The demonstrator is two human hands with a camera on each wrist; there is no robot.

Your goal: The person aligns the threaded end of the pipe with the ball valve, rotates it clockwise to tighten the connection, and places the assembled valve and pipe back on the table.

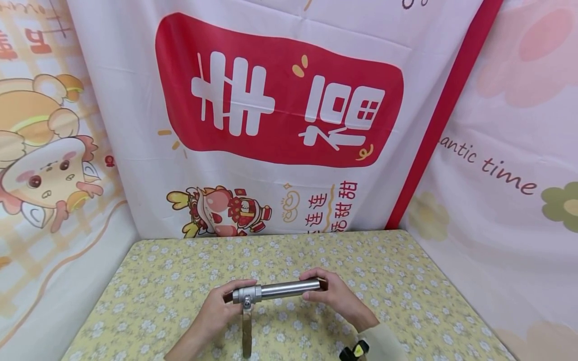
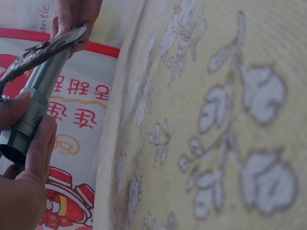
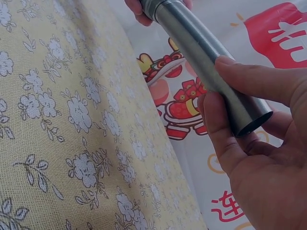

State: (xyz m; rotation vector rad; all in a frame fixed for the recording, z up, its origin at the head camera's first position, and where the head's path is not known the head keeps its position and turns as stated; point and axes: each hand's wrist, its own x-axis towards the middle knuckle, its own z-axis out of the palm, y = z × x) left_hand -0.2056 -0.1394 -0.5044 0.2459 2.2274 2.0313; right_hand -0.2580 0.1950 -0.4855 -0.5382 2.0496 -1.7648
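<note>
A steel ball valve [image 1: 244,294] is joined to a straight, smooth metal pipe [image 1: 289,289], and the two lie in one line above the table. My left hand [image 1: 218,310] grips the valve body at its open end, thumb on one side and fingers on the other. The valve's long brownish lever handle [image 1: 247,335] points toward me in the head view. My right hand [image 1: 337,297] holds the pipe's far end between thumb and fingers. In the right wrist view the pipe's hollow end [image 3: 254,125] shows beside the palm.
A yellow flowered cloth [image 1: 171,281] covers the table. Printed fabric hangs behind as a back curtain [image 1: 117,100], with more at the left [image 1: 45,265] and right [image 1: 510,240]. A black strap-like device [image 1: 354,350] sits at my right sleeve [image 1: 384,343].
</note>
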